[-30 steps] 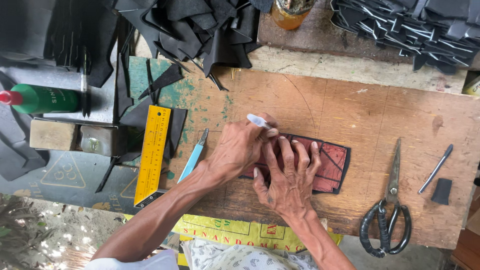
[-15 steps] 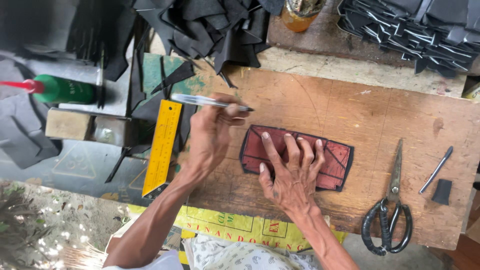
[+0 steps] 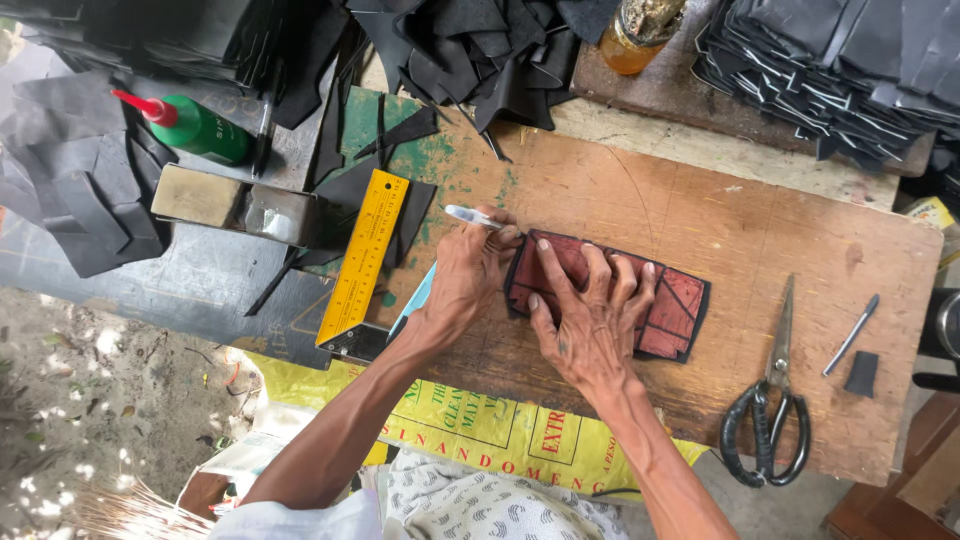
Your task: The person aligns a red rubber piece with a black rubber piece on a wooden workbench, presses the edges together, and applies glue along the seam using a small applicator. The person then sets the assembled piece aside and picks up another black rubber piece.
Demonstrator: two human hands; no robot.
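A dark red leather piece [image 3: 672,312] with black edges and cut lines lies flat on the wooden board [image 3: 700,215]. My right hand [image 3: 592,322] presses down on it with fingers spread. My left hand [image 3: 470,275] is at the piece's left end and grips a silver pen [image 3: 470,216], tip against the leather's left edge. A light blue strip [image 3: 413,302] shows under my left wrist.
A yellow square ruler [image 3: 362,257] lies left of my hands. Black-handled scissors [image 3: 768,412], a small metal tool [image 3: 851,334] and a black scrap [image 3: 862,373] sit at the right. Black leather scraps [image 3: 480,45], stacked black pieces [image 3: 830,70], a green glue bottle [image 3: 195,127] and a jar [image 3: 640,35] line the back.
My left hand, which had swung out left with the pen near the ruler, has come back to the leather piece's left edge. My right hand stays pressed on the leather.
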